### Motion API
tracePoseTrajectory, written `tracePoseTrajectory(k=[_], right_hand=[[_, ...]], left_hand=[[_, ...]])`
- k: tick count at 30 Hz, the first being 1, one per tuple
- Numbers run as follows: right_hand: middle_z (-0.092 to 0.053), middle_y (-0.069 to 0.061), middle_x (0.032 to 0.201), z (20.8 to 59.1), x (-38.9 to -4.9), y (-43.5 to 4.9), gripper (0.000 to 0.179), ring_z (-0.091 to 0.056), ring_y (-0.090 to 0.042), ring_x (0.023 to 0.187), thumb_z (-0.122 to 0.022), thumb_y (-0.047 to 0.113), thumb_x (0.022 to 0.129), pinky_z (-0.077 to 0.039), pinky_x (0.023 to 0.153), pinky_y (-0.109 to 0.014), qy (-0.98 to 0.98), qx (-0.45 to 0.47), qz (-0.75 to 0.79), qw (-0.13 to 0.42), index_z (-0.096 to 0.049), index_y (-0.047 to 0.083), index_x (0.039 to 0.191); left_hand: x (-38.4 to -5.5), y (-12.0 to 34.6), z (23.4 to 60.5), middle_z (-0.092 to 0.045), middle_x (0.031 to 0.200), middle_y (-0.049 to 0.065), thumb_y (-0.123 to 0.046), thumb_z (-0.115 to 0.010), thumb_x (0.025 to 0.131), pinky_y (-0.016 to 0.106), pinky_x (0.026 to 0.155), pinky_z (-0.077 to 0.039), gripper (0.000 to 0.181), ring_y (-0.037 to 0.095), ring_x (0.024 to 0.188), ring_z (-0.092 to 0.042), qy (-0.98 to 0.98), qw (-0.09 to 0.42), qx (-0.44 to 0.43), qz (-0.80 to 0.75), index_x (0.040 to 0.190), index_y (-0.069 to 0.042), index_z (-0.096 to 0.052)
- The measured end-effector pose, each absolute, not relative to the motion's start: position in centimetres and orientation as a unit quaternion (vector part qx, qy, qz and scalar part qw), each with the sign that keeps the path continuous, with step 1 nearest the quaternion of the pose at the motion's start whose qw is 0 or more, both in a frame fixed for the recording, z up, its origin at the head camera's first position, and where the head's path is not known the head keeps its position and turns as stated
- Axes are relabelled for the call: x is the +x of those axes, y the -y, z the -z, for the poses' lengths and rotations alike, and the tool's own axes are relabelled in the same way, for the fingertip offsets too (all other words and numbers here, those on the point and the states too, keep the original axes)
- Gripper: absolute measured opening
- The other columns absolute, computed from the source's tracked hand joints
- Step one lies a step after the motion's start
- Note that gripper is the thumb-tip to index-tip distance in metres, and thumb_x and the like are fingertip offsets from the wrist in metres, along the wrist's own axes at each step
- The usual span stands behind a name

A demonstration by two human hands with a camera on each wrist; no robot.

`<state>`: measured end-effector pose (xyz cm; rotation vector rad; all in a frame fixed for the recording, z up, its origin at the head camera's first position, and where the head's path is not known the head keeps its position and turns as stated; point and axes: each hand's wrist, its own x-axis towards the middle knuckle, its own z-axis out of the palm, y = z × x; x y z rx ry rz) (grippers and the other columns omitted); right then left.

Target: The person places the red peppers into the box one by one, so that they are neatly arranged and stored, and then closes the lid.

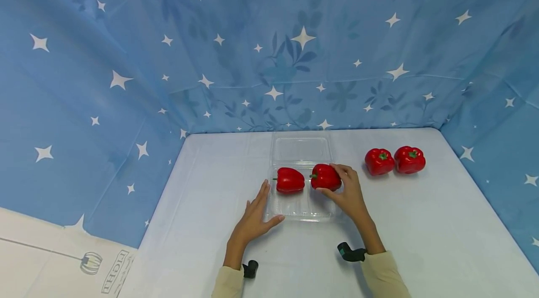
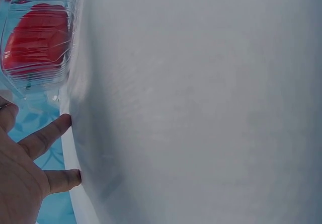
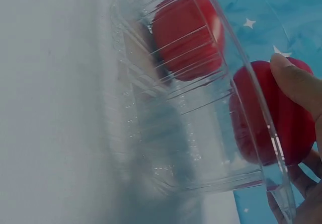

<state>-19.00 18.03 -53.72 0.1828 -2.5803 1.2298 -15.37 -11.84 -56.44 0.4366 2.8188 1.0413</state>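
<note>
A clear plastic clamshell container (image 1: 290, 207) lies open, its lid (image 1: 301, 149) folded back toward the curtain. Inside, on the left, a red bell pepper (image 1: 290, 180) rests on its side, stem pointing left. My right hand (image 1: 350, 196) grips a second red bell pepper (image 1: 325, 177) between thumb and fingers at the container's right half. In the right wrist view that held pepper (image 3: 297, 108) shows partly above the clear rim. My left hand (image 1: 251, 224) is at the container's left front corner, fingers straight and spread; whether it touches the wall I cannot tell.
Two more red bell peppers (image 1: 380, 162) (image 1: 410, 160) stand side by side at the back right of the white table (image 1: 202, 204), stems up. A blue star-patterned curtain (image 1: 252, 54) hangs behind the table and along its sides.
</note>
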Motion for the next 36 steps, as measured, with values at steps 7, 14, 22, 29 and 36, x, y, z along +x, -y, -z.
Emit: tracePoseTrajectory(k=[7,14,22,29,36], right_hand=[[-0.048,-0.019,0.135,54.2,-19.1,-17.9,0.082,-0.042,-0.036,0.126,-0.088,0.028,0.07,-0.052,0.092,-0.058,0.903,0.066,-0.401,0.138,-0.05,0.009,0.14],[-0.048,-0.02,0.135,54.0,-19.0,-17.6,0.083,-0.042,-0.037,0.126,-0.087,0.03,0.071,-0.051,0.092,-0.059,0.917,0.058,-0.374,0.125,-0.049,0.008,0.141],[-0.049,-0.02,0.136,54.1,-19.2,-17.1,0.084,-0.039,-0.038,0.128,-0.087,0.034,0.07,-0.048,0.096,-0.062,0.929,0.053,-0.346,0.118,-0.05,0.008,0.14],[-0.049,-0.02,0.137,54.4,-19.5,-16.9,0.085,-0.035,-0.038,0.131,-0.088,0.035,0.069,-0.043,0.1,-0.065,0.934,0.041,-0.335,0.114,-0.05,0.008,0.14],[-0.05,-0.02,0.135,54.4,-19.7,-16.7,0.083,-0.034,-0.04,0.132,-0.088,0.035,0.068,-0.039,0.1,-0.068,0.943,0.044,-0.309,0.113,-0.052,0.005,0.137]], left_hand=[[-15.4,11.8,56.3,0.0,0.165,-0.016,-0.072,-0.056,0.083,0.07,0.114,-0.014,0.1,0.023,0.152,-0.017,-0.927,0.054,0.141,-0.344,0.159,-0.027,-0.008],[-15.4,11.8,56.3,0.001,0.164,-0.016,-0.067,-0.06,0.083,0.07,0.114,-0.013,0.1,0.023,0.152,-0.017,-0.927,0.055,0.14,-0.344,0.159,-0.027,-0.008],[-15.4,11.8,56.4,-0.001,0.165,-0.016,-0.065,-0.061,0.084,0.071,0.113,-0.014,0.099,0.024,0.152,-0.018,-0.927,0.051,0.142,-0.344,0.159,-0.027,-0.008],[-15.4,11.7,56.5,-0.001,0.164,-0.016,-0.063,-0.062,0.084,0.071,0.114,-0.014,0.099,0.023,0.152,-0.018,-0.926,0.051,0.142,-0.345,0.159,-0.028,-0.008],[-15.3,11.7,56.4,-0.002,0.164,-0.017,-0.06,-0.064,0.085,0.069,0.115,-0.013,0.098,0.023,0.152,-0.019,-0.925,0.048,0.139,-0.351,0.158,-0.028,-0.009]])
